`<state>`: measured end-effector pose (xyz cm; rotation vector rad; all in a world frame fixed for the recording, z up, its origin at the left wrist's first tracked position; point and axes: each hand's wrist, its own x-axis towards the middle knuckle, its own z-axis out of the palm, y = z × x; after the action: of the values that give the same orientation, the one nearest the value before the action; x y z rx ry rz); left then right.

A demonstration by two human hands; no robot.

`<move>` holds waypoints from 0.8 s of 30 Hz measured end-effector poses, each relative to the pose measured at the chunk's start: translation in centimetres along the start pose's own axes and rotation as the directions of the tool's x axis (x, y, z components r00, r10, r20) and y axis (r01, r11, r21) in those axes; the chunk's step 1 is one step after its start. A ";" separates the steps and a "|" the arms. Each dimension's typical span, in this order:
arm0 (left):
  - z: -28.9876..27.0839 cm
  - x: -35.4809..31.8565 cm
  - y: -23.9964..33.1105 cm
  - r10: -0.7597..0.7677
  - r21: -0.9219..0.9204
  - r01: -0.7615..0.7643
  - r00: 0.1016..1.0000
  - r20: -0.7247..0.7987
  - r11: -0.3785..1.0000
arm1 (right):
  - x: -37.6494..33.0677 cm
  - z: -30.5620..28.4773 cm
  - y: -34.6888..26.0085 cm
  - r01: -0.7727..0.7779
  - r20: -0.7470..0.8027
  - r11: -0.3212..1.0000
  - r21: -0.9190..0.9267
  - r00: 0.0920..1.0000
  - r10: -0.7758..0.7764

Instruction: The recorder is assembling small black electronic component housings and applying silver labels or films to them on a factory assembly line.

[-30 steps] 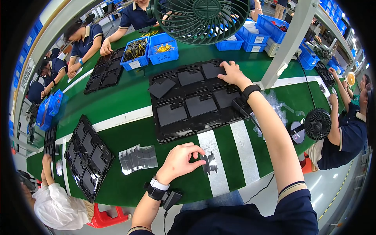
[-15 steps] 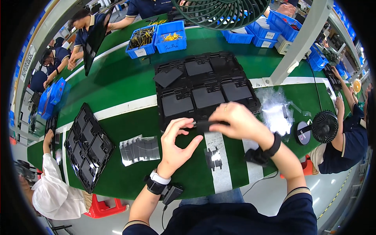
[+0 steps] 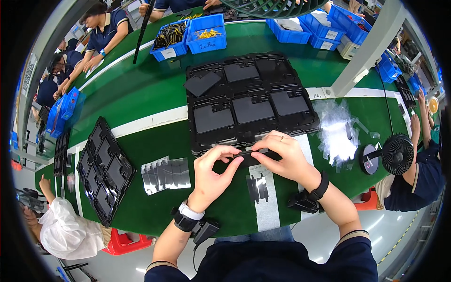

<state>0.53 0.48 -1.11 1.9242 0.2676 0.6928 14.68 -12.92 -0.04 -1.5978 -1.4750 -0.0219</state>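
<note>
Head view: left hand (image 3: 210, 175) and right hand (image 3: 283, 159) pinch opposite ends of a flat black plate (image 3: 250, 157), long axis left-right, just before the black tray (image 3: 249, 101).

Black flat part (image 3: 249, 157) is pinched between left hand (image 3: 211, 174) and right hand (image 3: 282, 157). Black tray (image 3: 249, 105) is loaded with dark grey panels. Green belt (image 3: 141, 94) is crossed by white stripes. Blue bins (image 3: 190, 35) are filled with black and yellow parts. Silver-grey sheets (image 3: 167, 175) are fanned out.

Big tray (image 3: 206, 141) sits behind both hands, sheet stack (image 3: 167, 175) to their left, small fan (image 3: 397, 154) far right.
</note>
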 end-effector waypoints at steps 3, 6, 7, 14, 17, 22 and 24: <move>-0.1 0.0 0.2 0.018 0.027 -0.017 1.000 -0.010 0.999 | -0.1 0.1 0.2 0.019 -0.040 1.000 0.008 0.999 -0.019; -0.1 0.1 0.4 0.045 0.061 -0.044 0.999 -0.022 0.997 | -0.1 -0.1 0.1 0.004 -0.043 1.000 0.020 0.999 -0.003; -0.1 0.1 0.4 0.043 0.060 -0.041 0.999 -0.020 0.997 | -0.1 -0.1 0.0 -0.008 -0.045 1.000 0.026 0.999 0.009; -0.1 0.1 0.6 -0.052 -0.001 0.052 0.998 -0.036 0.999 | -0.1 0.0 0.0 -0.017 -0.047 0.998 0.054 0.999 0.020; 0.0 0.1 0.4 -0.068 -0.020 0.067 0.997 -0.048 0.998 | -0.1 0.0 -0.1 -0.042 -0.038 0.997 0.064 0.998 0.045; -0.3 0.0 0.8 -0.131 -0.022 0.131 0.991 0.001 0.991 | -0.2 0.2 -0.2 -0.100 -0.029 0.990 0.102 0.994 0.103; -0.4 0.1 0.7 -0.144 -0.020 0.144 0.990 0.009 0.989 | -0.1 0.1 -0.4 -0.129 -0.002 0.982 0.135 0.991 0.131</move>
<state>0.32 0.46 -0.31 1.8675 0.3893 0.5897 14.29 -12.95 0.07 -1.5780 -1.3321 0.1408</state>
